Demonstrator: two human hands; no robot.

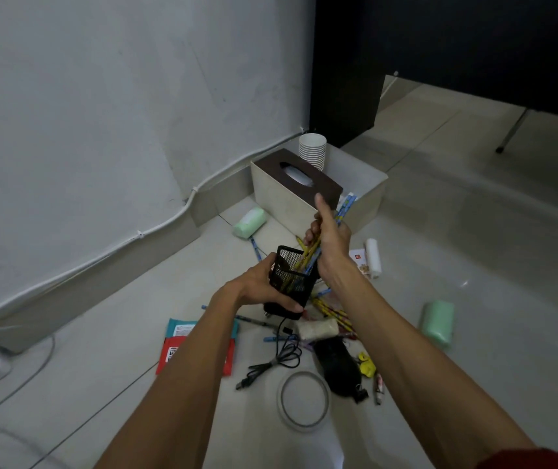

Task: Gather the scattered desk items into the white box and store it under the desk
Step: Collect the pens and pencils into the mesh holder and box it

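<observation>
My left hand (257,282) grips a black mesh pen holder (293,282) above the floor. My right hand (330,238) holds a bundle of yellow and blue pencils (308,255) whose lower ends stand inside the holder. Just beyond them sits the white box (369,194), which holds a brown-topped tissue box (299,176) and a stack of paper cups (312,152). More pencils (333,311) lie loose on the floor below the holder.
On the tiled floor lie two green rolls (250,221) (437,321), a white roll (373,257), a black cable (277,357), a tape ring (304,399), a black pouch (337,365), red and teal packets (196,350) and small clips. The wall stands left, a dark desk (474,45) behind.
</observation>
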